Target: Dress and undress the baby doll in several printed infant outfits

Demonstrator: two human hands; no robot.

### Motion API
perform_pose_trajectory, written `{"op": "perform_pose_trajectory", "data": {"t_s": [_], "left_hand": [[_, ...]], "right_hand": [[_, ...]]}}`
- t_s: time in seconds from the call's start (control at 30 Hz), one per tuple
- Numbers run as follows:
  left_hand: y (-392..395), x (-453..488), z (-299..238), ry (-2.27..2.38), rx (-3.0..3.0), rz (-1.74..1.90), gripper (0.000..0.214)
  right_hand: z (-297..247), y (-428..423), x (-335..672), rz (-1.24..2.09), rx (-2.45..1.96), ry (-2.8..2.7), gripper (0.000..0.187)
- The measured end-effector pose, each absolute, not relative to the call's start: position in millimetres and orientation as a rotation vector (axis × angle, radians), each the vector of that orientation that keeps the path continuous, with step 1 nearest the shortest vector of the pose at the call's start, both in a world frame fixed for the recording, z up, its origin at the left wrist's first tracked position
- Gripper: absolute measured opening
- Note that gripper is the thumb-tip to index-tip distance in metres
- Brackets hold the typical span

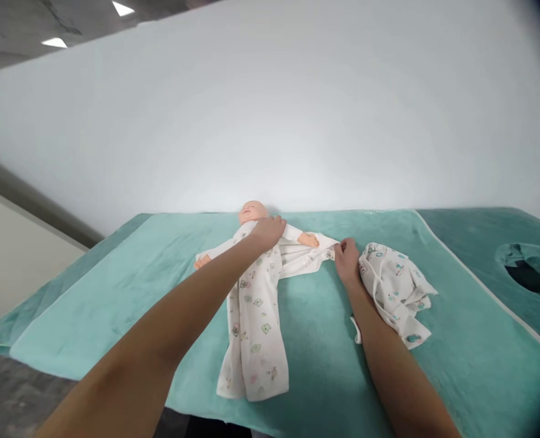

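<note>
A baby doll (pixel 253 210) lies on its back on the green cover, head against the wall, arms spread. It wears white sleeves, and a printed white baby gown (pixel 265 328) lies over its body and legs. My left hand (pixel 270 232) is at the doll's upper chest, fingers curled on the cloth; its fingertips are partly hidden. To the right, my right hand (pixel 346 258) pinches the outer edge of the gown's spread side, pulled out under the doll's bare hand (pixel 309 240). Beside my right wrist lies a crumpled white printed baby garment (pixel 398 292).
A green padded cover (pixel 115 292) spreads over the table, with a pale seam at right. A round opening (pixel 534 271) with a dark inside sits at far right. The white wall (pixel 270 109) stands behind, and a pale panel (pixel 19 255) is at left.
</note>
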State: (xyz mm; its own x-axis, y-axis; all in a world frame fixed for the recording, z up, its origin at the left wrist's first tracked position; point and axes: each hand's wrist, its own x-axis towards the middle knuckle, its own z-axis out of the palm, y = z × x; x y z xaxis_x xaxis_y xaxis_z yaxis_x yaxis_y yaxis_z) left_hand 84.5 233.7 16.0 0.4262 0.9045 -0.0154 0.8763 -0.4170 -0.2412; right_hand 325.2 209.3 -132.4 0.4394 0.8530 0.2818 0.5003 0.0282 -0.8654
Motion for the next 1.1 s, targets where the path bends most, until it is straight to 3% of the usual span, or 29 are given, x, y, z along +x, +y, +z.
{"op": "perform_pose_trajectory", "data": {"t_s": [0.17,0.3,0.47,0.57,0.7,0.8,0.93,1.1], "left_hand": [[239.6,84.1,2.8,-1.631,-2.447,0.119,0.035],[234.7,112.9,-19.1,-1.616,-2.526,0.108,0.037],[213.9,108.0,-8.2,-1.547,-2.716,0.042,0.033],[199.0,63.6,0.9,-1.623,-2.751,-0.358,0.032],[182.5,-1.7,-16.0,-1.99,-2.558,-1.033,0.027],[180.7,-33.7,-35.0,-2.289,-2.55,-1.386,0.038],[188.6,-54.9,-49.8,-2.409,-2.795,-1.527,0.06],[190.9,-55.0,-66.5,-2.37,-2.672,-1.572,0.057]], "right_hand": [[-130.7,210.0,321.2,0.504,-1.565,-1.229,0.018],[-143.7,220.0,321.6,0.535,-1.437,-1.288,0.033],[-149.0,216.9,334.7,0.123,-1.471,-1.445,0.044],[-128.2,195.7,328.5,-0.005,-1.44,-1.499,0.037],[-94.0,164.1,283.3,0.39,-1.246,-1.573,0.029],[-85.8,160.4,236.0,0.809,-1.082,-1.554,0.043],[-97.3,183.4,194.4,0.973,-1.079,-1.529,0.062],[-111.7,200.3,187.7,0.893,-1.193,-1.494,0.061]]}}
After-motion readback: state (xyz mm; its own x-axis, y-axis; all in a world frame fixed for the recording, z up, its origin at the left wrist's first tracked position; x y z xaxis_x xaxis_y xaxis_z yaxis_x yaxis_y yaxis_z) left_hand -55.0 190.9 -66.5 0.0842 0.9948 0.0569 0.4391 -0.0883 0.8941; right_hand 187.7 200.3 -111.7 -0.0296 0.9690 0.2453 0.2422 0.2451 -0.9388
